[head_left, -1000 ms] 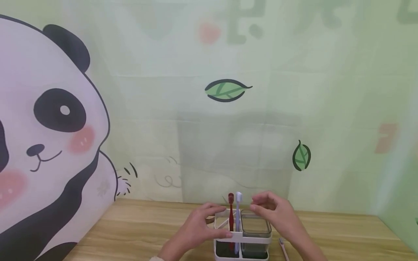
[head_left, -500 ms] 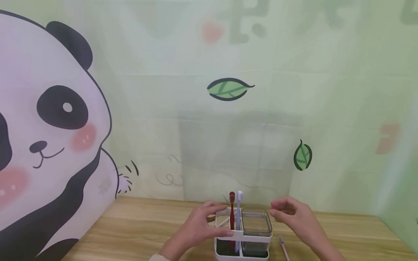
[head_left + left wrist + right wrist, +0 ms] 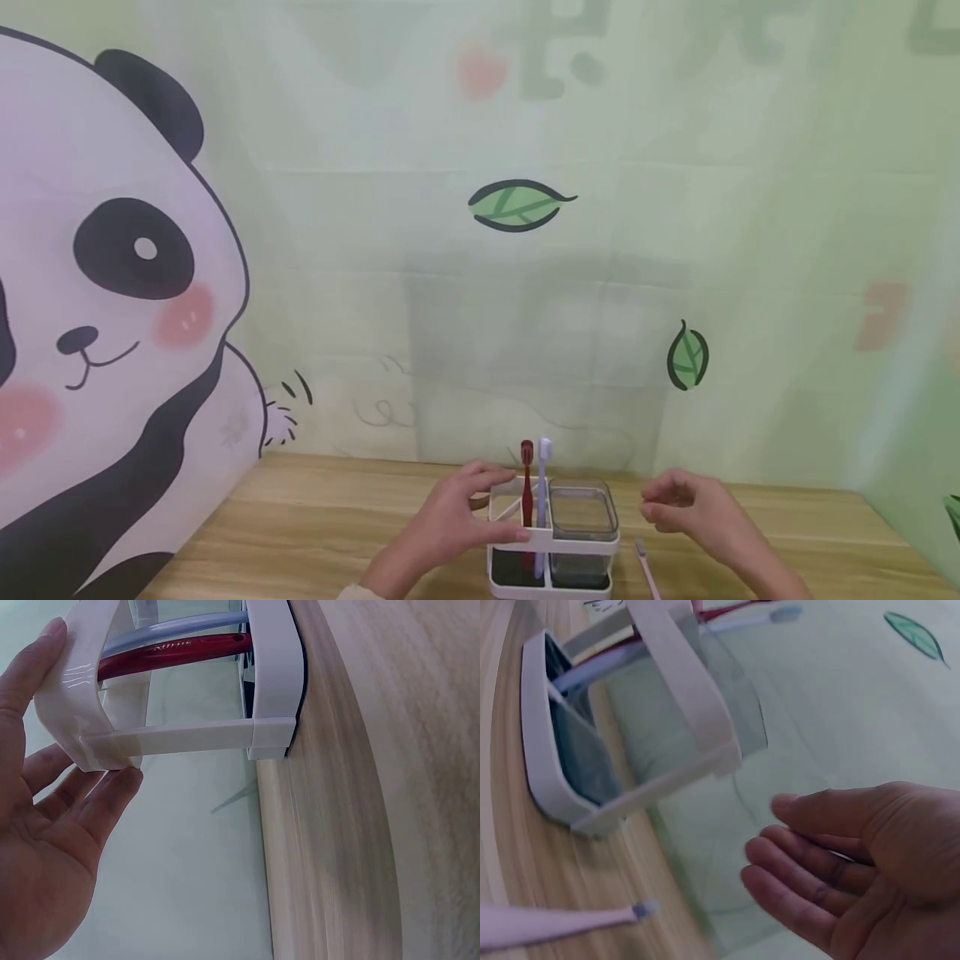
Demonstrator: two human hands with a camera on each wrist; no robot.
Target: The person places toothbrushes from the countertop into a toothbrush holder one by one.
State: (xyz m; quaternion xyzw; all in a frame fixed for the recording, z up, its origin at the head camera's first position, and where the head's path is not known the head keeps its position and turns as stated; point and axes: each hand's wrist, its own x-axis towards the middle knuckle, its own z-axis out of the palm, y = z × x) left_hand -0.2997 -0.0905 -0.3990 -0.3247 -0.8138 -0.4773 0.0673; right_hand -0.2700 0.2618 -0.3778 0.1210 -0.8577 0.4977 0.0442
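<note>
A white toothbrush holder with two tiers stands on the wooden table. My left hand grips its upper frame at the left end, thumb on the front and fingers round the side. Inside the holder's left part a red toothbrush and a lavender toothbrush stand upright, heads up. A clear grey cup fills the right compartment. My right hand hovers to the right of the cup, apart from it, fingers loosely bent and holding nothing. Below that hand, a pale pink toothbrush lies on the table.
The wooden table runs back to a light green cloth backdrop printed with leaves. A large printed panda covers the backdrop's left side.
My right hand has moved away from the cup's rim to the right. My left hand keeps its grip on the toothbrush holder, which stays in place.
</note>
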